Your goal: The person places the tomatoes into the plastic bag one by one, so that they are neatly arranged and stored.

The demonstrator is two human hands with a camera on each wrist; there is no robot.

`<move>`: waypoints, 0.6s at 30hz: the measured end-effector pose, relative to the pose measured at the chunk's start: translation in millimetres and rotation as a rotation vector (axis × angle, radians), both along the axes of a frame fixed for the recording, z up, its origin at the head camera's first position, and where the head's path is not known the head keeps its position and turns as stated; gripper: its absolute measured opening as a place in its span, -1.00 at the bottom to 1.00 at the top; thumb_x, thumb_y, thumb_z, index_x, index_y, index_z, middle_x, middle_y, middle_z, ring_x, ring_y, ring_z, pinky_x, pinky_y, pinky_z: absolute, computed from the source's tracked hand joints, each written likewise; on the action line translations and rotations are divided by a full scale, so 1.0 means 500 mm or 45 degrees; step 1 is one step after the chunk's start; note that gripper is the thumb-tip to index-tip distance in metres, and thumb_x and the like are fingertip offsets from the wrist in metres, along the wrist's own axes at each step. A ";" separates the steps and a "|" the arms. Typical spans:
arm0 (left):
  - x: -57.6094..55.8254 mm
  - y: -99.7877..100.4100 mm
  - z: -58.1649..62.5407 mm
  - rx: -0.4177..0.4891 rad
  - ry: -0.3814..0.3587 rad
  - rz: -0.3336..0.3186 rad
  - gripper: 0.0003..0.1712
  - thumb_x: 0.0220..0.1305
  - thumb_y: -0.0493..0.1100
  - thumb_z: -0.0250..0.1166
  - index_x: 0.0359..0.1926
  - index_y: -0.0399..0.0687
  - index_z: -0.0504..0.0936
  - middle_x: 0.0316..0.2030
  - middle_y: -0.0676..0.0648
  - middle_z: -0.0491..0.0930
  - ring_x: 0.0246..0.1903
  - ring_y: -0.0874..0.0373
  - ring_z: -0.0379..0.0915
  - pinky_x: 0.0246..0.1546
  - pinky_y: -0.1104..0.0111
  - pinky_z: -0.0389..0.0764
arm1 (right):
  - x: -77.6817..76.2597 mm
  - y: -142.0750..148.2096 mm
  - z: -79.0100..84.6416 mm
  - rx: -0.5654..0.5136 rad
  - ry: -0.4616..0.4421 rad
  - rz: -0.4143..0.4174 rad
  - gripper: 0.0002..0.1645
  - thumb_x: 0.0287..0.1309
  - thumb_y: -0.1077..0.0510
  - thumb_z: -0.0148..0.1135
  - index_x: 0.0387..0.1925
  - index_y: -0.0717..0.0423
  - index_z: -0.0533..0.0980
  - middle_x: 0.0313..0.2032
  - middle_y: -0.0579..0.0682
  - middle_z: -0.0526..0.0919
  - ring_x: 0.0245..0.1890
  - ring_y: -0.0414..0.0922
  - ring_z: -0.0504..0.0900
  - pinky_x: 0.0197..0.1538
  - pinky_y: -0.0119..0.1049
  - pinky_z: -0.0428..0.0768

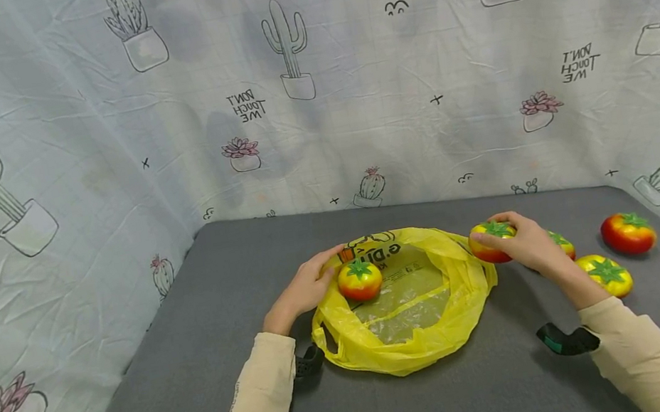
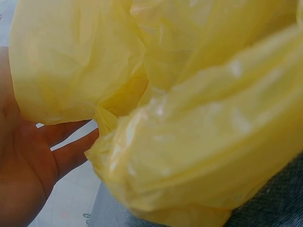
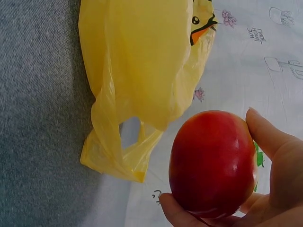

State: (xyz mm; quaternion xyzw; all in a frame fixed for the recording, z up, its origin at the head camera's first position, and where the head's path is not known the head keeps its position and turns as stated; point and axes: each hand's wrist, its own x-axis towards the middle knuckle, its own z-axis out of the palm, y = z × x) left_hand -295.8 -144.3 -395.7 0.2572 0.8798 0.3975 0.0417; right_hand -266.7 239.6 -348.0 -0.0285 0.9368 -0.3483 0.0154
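Note:
A yellow plastic bag [image 1: 403,360] lies with its mouth spread wide on the grey table. One red-and-yellow toy-like tomato [image 1: 360,282] with a green leafy top sits at the bag's left side. My left hand [image 1: 303,289] touches the bag's left rim beside that tomato. In the left wrist view, its fingers [image 2: 71,153] reach fairly straight behind the yellow plastic, which hides their tips. Just past the bag's right rim, my right hand [image 1: 527,243] grips another tomato [image 3: 213,163] between thumb and fingers.
Three more tomatoes are on the right: one [image 1: 563,244] partly behind my right hand, one yellowish [image 1: 607,276] near my wrist, and one redder [image 1: 629,233] farther right. A pale cactus-print cloth [image 1: 356,122] hangs behind the table [image 1: 213,368] and along its sides.

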 end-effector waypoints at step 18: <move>0.003 0.002 0.004 0.001 -0.006 0.014 -0.44 0.45 -0.37 -0.06 0.43 -0.06 0.22 0.36 -0.15 0.21 0.34 -0.08 0.08 0.27 0.02 0.19 | -0.001 -0.038 -0.009 -0.036 -0.016 0.087 -0.10 0.20 -0.33 0.13 0.27 0.28 0.26 0.24 0.44 0.24 0.14 0.33 0.30 0.05 0.22 0.40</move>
